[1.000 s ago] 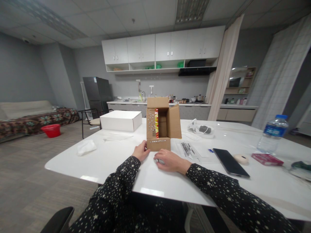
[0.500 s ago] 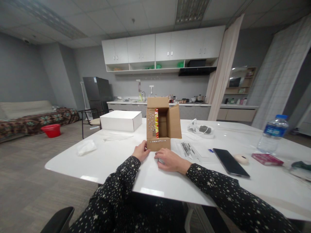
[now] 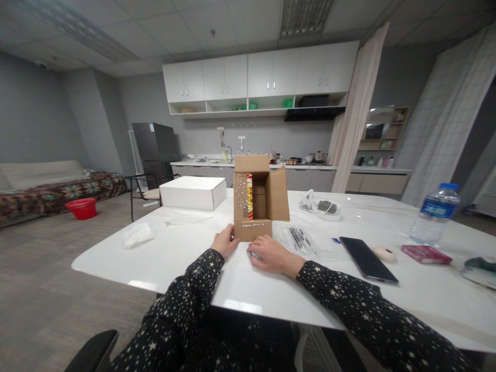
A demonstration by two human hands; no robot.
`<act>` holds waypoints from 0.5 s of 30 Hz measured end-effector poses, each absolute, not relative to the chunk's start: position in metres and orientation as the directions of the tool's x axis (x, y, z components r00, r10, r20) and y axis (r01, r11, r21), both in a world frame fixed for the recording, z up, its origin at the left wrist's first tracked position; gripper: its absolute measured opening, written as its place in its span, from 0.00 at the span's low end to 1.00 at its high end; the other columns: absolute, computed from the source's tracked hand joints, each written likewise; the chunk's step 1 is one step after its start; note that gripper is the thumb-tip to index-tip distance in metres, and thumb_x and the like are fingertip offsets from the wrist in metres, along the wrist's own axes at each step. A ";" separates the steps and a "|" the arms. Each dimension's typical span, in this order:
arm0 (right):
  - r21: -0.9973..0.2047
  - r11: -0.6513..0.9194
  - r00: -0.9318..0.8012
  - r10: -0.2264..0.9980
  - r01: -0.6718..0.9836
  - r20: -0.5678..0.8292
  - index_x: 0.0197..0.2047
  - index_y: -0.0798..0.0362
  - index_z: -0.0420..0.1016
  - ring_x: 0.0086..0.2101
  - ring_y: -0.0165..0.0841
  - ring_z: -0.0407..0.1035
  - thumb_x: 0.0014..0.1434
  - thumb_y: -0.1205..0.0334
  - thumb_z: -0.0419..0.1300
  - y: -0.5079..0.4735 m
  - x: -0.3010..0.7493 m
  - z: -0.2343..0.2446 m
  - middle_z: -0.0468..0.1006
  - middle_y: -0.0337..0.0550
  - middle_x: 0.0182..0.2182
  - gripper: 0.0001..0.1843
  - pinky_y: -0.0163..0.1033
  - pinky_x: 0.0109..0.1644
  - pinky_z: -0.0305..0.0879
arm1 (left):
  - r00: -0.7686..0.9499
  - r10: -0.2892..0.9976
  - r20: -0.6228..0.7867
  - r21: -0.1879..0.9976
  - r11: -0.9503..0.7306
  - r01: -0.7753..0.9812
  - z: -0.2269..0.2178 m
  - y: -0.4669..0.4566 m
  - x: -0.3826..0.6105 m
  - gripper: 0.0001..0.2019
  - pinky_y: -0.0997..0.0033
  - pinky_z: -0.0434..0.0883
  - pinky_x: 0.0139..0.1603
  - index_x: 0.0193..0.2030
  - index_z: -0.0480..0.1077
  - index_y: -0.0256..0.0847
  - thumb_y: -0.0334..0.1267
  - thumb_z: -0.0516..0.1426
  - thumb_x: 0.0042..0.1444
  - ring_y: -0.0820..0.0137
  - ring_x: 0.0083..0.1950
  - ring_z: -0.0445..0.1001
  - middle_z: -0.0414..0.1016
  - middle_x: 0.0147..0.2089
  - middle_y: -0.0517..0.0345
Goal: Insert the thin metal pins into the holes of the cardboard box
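An open cardboard box (image 3: 279,199) stands on the white table, its flaps spread. Small shiny round pieces dot its left flap and form a row along the front flap (image 3: 253,235). A red and yellow patterned strip (image 3: 250,196) runs beside the opening. At the lower left corner of the front flap, my left hand (image 3: 225,242) grips the cardboard edge with thumb and fingers. My right hand (image 3: 273,254) rests just in front of that flap, fingers curled together. Something small and dark shows at its fingertips, too little visible to name.
Right of the box lie a clear plastic bag with dark thin pieces (image 3: 300,238), a phone (image 3: 368,259), a dark pink packet (image 3: 426,254) and a water bottle (image 3: 433,214). A white box (image 3: 189,194) and a crumpled tissue (image 3: 138,235) are on the left.
My right hand's fingers have shifted very slightly up toward the flap. My left hand and the box have kept their places.
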State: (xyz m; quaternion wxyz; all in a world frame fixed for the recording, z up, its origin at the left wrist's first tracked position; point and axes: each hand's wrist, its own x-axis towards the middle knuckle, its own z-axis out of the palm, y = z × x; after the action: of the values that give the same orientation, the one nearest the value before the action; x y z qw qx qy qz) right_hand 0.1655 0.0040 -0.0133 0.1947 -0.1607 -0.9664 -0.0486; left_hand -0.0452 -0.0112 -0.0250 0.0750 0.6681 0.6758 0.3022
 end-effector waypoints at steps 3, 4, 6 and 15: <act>0.056 0.940 -0.874 0.289 0.336 0.392 0.41 0.56 0.74 0.39 0.35 0.68 0.62 0.64 0.52 0.005 0.165 -0.014 0.77 0.47 0.34 0.10 0.40 0.45 0.57 | -0.092 0.949 0.301 0.504 -0.076 0.860 -0.025 -0.011 -0.045 0.13 0.69 0.65 0.41 0.46 0.61 0.42 0.37 0.54 0.52 0.70 0.37 0.72 0.75 0.40 0.58; 0.064 0.938 -0.871 0.290 0.341 0.398 0.42 0.55 0.74 0.39 0.35 0.68 0.63 0.65 0.51 0.005 0.165 -0.014 0.77 0.47 0.35 0.11 0.40 0.45 0.57 | -0.092 0.950 0.300 0.503 -0.076 0.861 -0.025 -0.011 -0.045 0.13 0.69 0.65 0.41 0.45 0.61 0.42 0.37 0.54 0.52 0.70 0.37 0.72 0.75 0.40 0.58; 0.076 0.933 -0.864 0.294 0.353 0.409 0.44 0.56 0.73 0.39 0.35 0.68 0.65 0.66 0.49 0.006 0.165 -0.015 0.76 0.47 0.35 0.11 0.40 0.45 0.57 | -0.090 0.951 0.297 0.506 -0.077 0.859 -0.025 -0.011 -0.045 0.12 0.70 0.65 0.41 0.44 0.61 0.42 0.37 0.54 0.52 0.70 0.38 0.72 0.75 0.41 0.58; 0.063 0.906 -0.832 0.354 0.418 0.428 0.45 0.57 0.69 0.37 0.35 0.69 0.68 0.65 0.45 0.011 0.163 -0.020 0.74 0.47 0.34 0.12 0.40 0.44 0.60 | -0.099 0.949 0.299 0.541 -0.083 0.837 -0.026 -0.010 -0.044 0.11 0.70 0.65 0.40 0.42 0.61 0.43 0.38 0.55 0.50 0.70 0.37 0.72 0.75 0.39 0.59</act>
State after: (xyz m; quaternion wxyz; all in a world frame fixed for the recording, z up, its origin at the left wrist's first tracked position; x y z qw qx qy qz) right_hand 0.1635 0.0111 -0.0198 0.2081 -0.2022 -0.9539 -0.0770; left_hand -0.0443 -0.0103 -0.0257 0.0893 0.6654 0.6711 0.3146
